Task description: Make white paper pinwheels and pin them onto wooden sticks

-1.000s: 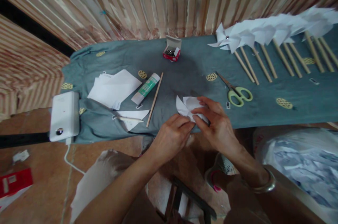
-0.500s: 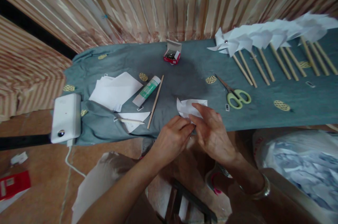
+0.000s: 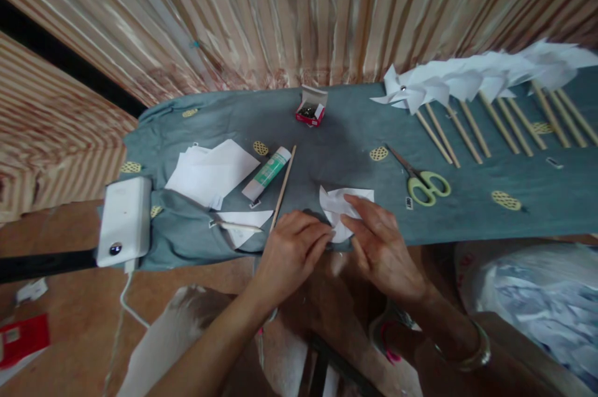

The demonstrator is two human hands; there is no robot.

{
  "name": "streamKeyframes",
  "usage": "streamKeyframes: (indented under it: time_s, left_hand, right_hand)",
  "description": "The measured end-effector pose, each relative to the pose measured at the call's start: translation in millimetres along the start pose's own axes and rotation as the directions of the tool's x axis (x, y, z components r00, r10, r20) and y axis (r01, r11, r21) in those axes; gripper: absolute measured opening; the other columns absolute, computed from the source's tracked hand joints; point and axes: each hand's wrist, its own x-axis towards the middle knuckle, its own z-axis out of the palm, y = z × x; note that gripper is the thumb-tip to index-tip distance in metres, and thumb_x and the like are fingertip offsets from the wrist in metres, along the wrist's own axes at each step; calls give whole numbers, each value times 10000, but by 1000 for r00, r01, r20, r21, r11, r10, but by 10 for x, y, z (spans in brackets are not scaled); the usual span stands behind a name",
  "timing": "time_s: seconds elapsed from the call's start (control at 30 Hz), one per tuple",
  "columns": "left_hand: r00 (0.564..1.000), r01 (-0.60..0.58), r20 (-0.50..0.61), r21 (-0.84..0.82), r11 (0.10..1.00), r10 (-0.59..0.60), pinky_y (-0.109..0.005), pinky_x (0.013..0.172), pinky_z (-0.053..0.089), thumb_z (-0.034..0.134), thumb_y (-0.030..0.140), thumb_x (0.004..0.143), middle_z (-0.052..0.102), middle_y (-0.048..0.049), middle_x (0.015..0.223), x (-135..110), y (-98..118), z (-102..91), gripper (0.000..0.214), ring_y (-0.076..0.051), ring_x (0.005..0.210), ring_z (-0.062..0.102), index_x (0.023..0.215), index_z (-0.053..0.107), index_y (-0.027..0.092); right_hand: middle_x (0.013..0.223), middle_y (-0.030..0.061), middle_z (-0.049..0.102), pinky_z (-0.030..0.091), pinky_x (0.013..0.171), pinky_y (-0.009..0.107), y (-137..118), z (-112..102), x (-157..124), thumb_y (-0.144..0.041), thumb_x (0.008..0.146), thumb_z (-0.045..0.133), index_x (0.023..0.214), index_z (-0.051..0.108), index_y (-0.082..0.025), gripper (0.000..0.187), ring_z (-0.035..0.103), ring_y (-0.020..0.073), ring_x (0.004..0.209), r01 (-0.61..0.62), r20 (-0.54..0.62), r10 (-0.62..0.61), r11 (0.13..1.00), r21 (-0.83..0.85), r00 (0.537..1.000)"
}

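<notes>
White paper piece [image 3: 344,205] lies flat on the blue-grey cloth [image 3: 336,129], near its front edge, between wooden stick [image 3: 284,188] and scissors [image 3: 423,182]. Left hand [image 3: 289,253] is loosely spread, fingertips touching the paper's near-left corner. Right hand [image 3: 380,247] has fingers extended over the near edge; pinching a flap or only pressing, cannot tell. Judgement: anchor the sheet with the left fingertips and work one flap at a time.
</notes>
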Motion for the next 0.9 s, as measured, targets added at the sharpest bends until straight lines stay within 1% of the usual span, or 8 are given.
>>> streamKeyframes:
  time_s: [0.2, 0.4, 0.53, 0.6, 0.7, 0.8, 0.83, 0.9]
  left_hand:
    - [999, 39, -24, 12, 999, -39, -336, 763, 490, 562, 219, 895, 693, -73, 870, 20, -101, 6, 158, -195, 836, 609, 952, 695, 157]
    - [984, 176, -16, -81, 981, -177, -335, 826, 494, 573, 232, 879, 704, -85, 906, 37, -85, 4, 176, -209, 897, 627, 973, 710, 172]
    - [960, 269, -22, -201, 942, -279, -334, 837, 493, 583, 263, 861, 730, -91, 936, 41, -82, 13, 196, -217, 889, 653, 962, 729, 178]
    - [931, 350, 7, -307, 885, -366, -317, 801, 502, 597, 298, 847, 742, -75, 929, 44, -81, 35, 204, -214, 856, 668, 947, 738, 191]
    - [844, 484, 106, -575, 660, -526, -292, 692, 521, 643, 383, 808, 745, -51, 851, 59, -59, 85, 266, -208, 787, 684, 970, 722, 187]
    - [726, 513, 241, -814, 274, -644, -315, 709, 542, 731, 425, 731, 744, -70, 834, 89, 15, 135, 420, -216, 786, 700, 1049, 662, 159]
    - [700, 498, 288, -853, 158, -653, -339, 757, 543, 753, 422, 713, 745, -85, 848, 101, 52, 149, 457, -223, 814, 704, 1064, 643, 152]
    - [693, 456, 358, -890, -4, -626, -375, 857, 522, 775, 410, 696, 745, -113, 899, 124, 133, 173, 472, -234, 891, 701, 1058, 627, 144]
  right_hand:
    - [1362, 181, 527, 458, 942, 503, 20, -37, -3, -61, 835, 459, 1092, 622, -143, 315, 499, 316, 1229, -17, 32, 18, 1000, -18, 999]
    - [1328, 184, 559, 448, 986, 488, 47, -45, 30, -89, 787, 545, 1003, 677, -132, 257, 522, 316, 1207, -19, -39, 20, 999, 27, 999]
    - [1323, 183, 567, 450, 972, 510, 60, -41, 38, -125, 835, 521, 994, 690, -140, 233, 525, 318, 1201, -31, -8, 31, 999, 28, 999]
    - [1323, 182, 569, 452, 967, 517, 67, -42, 38, -141, 857, 504, 993, 696, -146, 236, 527, 317, 1203, -39, 1, 39, 998, 45, 999]
    - [1323, 169, 577, 451, 970, 524, 89, -46, 42, -158, 876, 492, 999, 703, -160, 244, 535, 313, 1201, -75, 0, 75, 994, 81, 997]
    - [1301, 148, 595, 457, 979, 506, 115, -48, 57, -172, 883, 492, 987, 707, -175, 239, 555, 295, 1176, -128, -12, 131, 984, 124, 991]
    - [1289, 142, 602, 460, 982, 497, 119, -45, 63, -175, 884, 492, 986, 707, -180, 238, 560, 288, 1169, -143, -18, 147, 980, 138, 989]
    - [1276, 128, 607, 464, 988, 484, 116, -30, 74, -181, 885, 495, 993, 704, -196, 235, 559, 278, 1170, -164, -33, 171, 973, 160, 985]
